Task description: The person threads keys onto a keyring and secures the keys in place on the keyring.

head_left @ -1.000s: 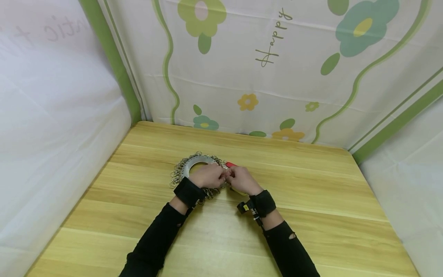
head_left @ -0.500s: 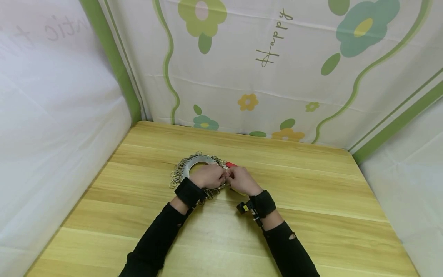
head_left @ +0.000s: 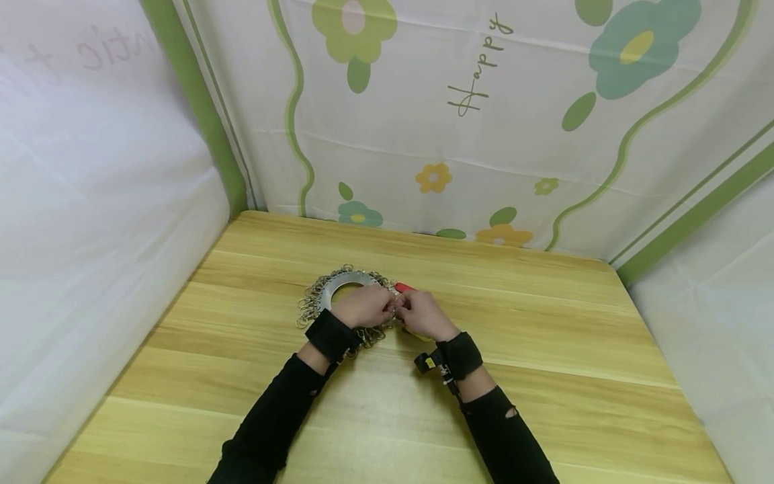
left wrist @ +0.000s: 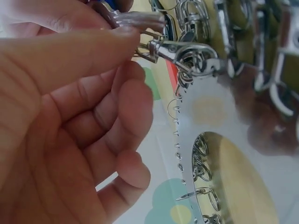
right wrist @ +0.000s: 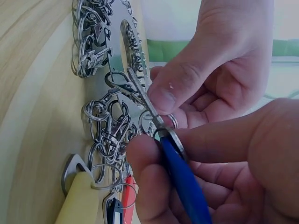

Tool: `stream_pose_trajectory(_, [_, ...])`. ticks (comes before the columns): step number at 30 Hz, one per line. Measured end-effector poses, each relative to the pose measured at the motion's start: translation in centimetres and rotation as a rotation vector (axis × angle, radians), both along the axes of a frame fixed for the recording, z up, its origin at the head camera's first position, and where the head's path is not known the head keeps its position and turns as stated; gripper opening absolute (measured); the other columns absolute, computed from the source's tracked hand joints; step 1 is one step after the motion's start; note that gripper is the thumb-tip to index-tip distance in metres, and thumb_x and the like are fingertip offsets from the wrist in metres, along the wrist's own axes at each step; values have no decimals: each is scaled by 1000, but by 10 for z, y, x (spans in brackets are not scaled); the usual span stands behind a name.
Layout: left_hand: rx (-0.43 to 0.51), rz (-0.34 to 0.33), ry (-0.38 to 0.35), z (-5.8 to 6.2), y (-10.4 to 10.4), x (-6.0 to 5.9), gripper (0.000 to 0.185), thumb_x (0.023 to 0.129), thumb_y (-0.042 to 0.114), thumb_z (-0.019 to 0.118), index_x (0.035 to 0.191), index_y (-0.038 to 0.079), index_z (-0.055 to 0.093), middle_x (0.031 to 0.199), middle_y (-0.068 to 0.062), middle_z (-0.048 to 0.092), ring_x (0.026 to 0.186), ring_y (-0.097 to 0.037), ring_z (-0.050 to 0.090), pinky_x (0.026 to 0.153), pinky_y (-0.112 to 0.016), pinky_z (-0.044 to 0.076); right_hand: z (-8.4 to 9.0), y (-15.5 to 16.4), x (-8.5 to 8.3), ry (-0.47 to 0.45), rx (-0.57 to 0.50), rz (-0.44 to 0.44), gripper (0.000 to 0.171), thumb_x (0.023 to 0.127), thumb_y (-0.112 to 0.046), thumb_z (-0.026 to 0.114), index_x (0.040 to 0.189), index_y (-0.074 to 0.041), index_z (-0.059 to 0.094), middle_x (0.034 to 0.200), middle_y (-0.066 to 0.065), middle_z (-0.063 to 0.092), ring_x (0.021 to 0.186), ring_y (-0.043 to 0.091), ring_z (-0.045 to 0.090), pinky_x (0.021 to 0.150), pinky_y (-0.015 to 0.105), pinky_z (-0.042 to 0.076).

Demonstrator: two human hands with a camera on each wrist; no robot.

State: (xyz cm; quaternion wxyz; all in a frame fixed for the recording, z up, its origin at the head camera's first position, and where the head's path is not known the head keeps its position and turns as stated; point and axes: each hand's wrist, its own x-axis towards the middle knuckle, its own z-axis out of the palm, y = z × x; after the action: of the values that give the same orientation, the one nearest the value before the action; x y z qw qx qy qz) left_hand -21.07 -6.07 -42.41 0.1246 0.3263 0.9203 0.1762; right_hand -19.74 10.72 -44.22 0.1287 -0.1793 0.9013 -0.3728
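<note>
A flat silver ring plate (head_left: 329, 288) lies on the table, hung round its edge with several metal swivel clasps (right wrist: 112, 126) and split rings. My left hand (head_left: 365, 306) lies over its right side; thumb and fingers pinch a split ring (right wrist: 174, 122) by a clasp. Close against it, my right hand (head_left: 428, 316) pinches a slim blue piece with a metal end (right wrist: 184, 179); its exact kind is unclear. The metal end reaches up beside the left thumb in the right wrist view. Head view hides the pinched parts behind the fingers.
A red tag (right wrist: 128, 196) and a yellow piece with a metal bracket (right wrist: 79, 198) hang or lie at the plate's right side. The wooden table (head_left: 544, 363) is bounded by white printed cloth (head_left: 387, 121) at the back and sides.
</note>
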Motion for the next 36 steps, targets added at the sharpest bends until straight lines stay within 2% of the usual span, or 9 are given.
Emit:
stream_pose_trajectory(7, [-17,-7,13,-2,1,-1,33,96,14,49,63,16,47,56,2,37,46,-10,35,51,-23,32,2,-1,1,26,24,-9,13,95,-6,54,84,-6,61,69,3,59,49,13,49,52,25,39])
stream_pose_trajectory(16, [3,24,-1,-5,0,-2,33,98,13,46,64,14,45,56,2,34,45,-11,32,50,-24,30,4,-1,4,1,22,-12,11,94,-6,55,85,-6,61,72,4,60,47,12,46,50,25,38])
stream_pose_trajectory(22, [-8,11,-16,-5,-1,-1,32,97,14,47,64,14,47,56,2,37,45,-10,34,50,-23,30,3,0,4,-9,11,-20,13,95,-6,53,84,-6,62,66,2,58,44,12,43,48,24,36])
stream_pose_trajectory(26, [-17,-5,0,-6,0,-2,33,97,15,46,64,15,46,56,3,36,46,-10,33,50,-23,30,3,0,3,2,12,-13,15,95,-7,53,84,-4,63,61,2,56,42,11,40,46,24,34])
stream_pose_trajectory(36, [-16,-9,7,1,2,3,36,98,12,46,62,15,44,55,2,33,46,-11,32,51,-23,30,4,-1,4,11,26,-12,13,95,-7,55,85,-5,61,64,2,57,44,12,41,47,24,35])
